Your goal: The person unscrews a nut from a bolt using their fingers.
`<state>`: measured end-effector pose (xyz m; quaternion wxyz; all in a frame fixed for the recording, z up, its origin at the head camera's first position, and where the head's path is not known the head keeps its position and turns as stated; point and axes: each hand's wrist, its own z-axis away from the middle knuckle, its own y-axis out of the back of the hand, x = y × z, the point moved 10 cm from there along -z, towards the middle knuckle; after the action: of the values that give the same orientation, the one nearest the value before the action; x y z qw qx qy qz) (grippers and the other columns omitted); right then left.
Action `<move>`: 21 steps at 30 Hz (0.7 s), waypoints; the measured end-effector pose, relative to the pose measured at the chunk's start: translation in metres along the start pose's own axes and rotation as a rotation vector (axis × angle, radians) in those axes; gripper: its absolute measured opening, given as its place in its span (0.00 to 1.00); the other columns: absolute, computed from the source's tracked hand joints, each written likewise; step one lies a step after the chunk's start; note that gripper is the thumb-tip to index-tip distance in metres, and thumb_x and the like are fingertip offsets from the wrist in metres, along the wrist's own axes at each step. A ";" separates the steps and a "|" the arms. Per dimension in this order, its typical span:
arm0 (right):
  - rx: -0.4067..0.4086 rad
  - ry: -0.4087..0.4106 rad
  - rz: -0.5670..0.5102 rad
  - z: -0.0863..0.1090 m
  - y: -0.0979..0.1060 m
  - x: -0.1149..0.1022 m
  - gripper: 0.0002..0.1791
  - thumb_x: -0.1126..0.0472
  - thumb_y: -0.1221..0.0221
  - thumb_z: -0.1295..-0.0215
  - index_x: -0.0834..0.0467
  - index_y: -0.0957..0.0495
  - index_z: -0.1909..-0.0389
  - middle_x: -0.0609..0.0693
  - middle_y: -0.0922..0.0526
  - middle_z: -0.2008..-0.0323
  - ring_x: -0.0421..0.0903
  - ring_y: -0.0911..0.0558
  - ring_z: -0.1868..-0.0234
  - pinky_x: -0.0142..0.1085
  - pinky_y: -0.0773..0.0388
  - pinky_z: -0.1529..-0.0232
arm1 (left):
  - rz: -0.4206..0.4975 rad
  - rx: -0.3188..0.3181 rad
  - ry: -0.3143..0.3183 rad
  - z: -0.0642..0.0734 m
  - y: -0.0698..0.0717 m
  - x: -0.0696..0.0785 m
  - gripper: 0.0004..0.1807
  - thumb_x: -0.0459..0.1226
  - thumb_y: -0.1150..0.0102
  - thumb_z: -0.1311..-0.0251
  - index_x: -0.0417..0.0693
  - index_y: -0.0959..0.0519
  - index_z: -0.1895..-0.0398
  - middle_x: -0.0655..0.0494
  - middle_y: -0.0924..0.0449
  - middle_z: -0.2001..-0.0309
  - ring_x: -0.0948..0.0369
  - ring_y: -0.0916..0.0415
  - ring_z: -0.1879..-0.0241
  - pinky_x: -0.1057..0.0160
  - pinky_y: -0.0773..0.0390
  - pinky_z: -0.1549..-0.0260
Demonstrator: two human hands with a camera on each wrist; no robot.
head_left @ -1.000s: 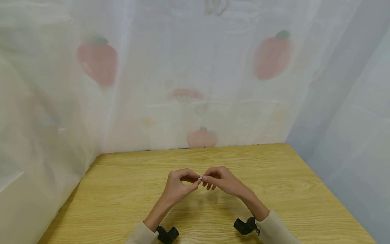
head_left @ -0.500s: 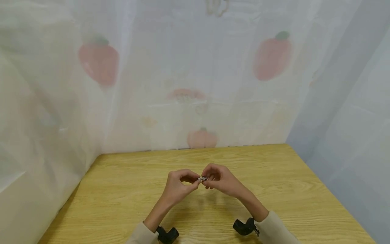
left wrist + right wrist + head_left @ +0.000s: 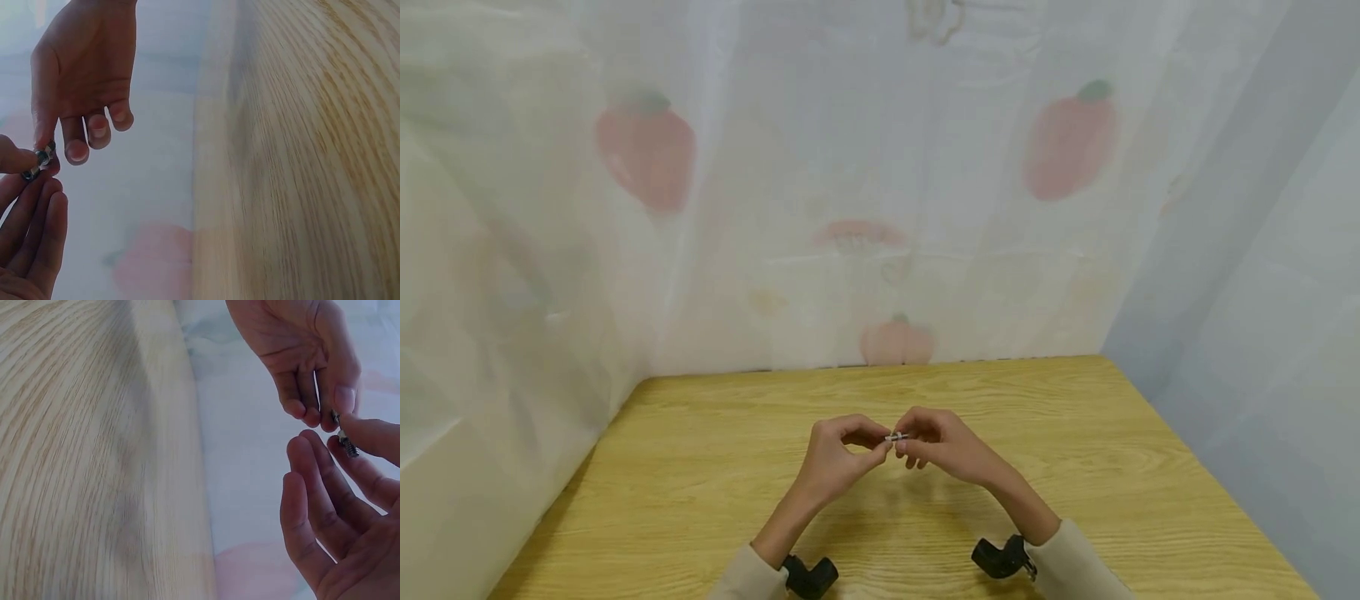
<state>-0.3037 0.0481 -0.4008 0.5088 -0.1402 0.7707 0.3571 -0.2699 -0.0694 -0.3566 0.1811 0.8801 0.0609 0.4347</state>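
Note:
A small metal bolt (image 3: 897,437) is held level between the two hands above the table, its threaded end (image 3: 349,447) pointing toward the right palm. My left hand (image 3: 835,462) pinches one end between thumb and forefinger, which hide that end. From the other side my right hand (image 3: 958,452) has its thumb and forefinger around the bolt at a pale ring-like part, with the other fingers loosely bent below. In the left wrist view the shiny bolt (image 3: 42,156) sits between the fingertips of both hands.
Beneath the hands lies a wood-grain table (image 3: 737,500). A pale curtain (image 3: 985,275) with printed strawberries hangs along its back edge, and more sheeting closes off both sides. Black wrist cameras (image 3: 1000,557) stick out from the light sleeves (image 3: 1078,562).
The right thumb and forefinger spread off the bolt half a second ago, baring more of it, and have now come closer round it again. The left hand stays nearly still.

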 end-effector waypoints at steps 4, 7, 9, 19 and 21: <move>0.014 0.061 -0.012 0.001 0.001 -0.005 0.08 0.62 0.44 0.30 0.59 0.25 0.54 0.58 0.18 0.67 0.44 0.17 0.70 0.43 0.16 0.68 | 0.009 -0.006 0.009 0.000 -0.002 -0.004 0.05 0.26 0.34 0.46 0.40 0.15 0.67 0.47 0.14 0.68 0.61 0.15 0.70 0.59 0.14 0.67; 0.015 0.075 -0.016 0.001 0.002 -0.006 0.08 0.63 0.44 0.31 0.60 0.25 0.54 0.59 0.18 0.66 0.44 0.17 0.70 0.42 0.15 0.68 | 0.010 -0.001 0.018 0.000 -0.004 -0.015 0.05 0.27 0.33 0.46 0.42 0.15 0.66 0.49 0.14 0.68 0.61 0.15 0.70 0.61 0.14 0.67; 0.011 0.060 -0.008 0.001 0.002 -0.004 0.09 0.63 0.43 0.32 0.59 0.26 0.53 0.59 0.17 0.65 0.44 0.16 0.70 0.42 0.15 0.68 | 0.011 0.001 0.020 0.001 -0.006 -0.022 0.05 0.29 0.33 0.46 0.44 0.15 0.66 0.51 0.13 0.68 0.62 0.16 0.70 0.62 0.15 0.67; -0.032 -0.072 0.012 0.000 -0.001 0.004 0.14 0.53 0.53 0.25 0.54 0.21 0.54 0.60 0.16 0.62 0.56 0.16 0.68 0.50 0.16 0.65 | 0.013 0.013 -0.037 0.001 -0.006 -0.028 0.03 0.38 0.33 0.43 0.55 0.15 0.66 0.59 0.13 0.68 0.67 0.16 0.70 0.66 0.15 0.67; -0.034 -0.060 0.004 0.000 -0.001 0.003 0.14 0.54 0.53 0.24 0.54 0.21 0.54 0.61 0.17 0.62 0.59 0.16 0.67 0.51 0.17 0.65 | 0.013 0.012 -0.038 0.001 -0.006 -0.028 0.03 0.38 0.33 0.43 0.55 0.15 0.66 0.59 0.13 0.68 0.67 0.16 0.70 0.66 0.15 0.67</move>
<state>-0.3044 0.0474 -0.4041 0.5286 -0.1366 0.7493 0.3749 -0.2858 -0.0718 -0.3802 0.1742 0.8897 0.0544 0.4184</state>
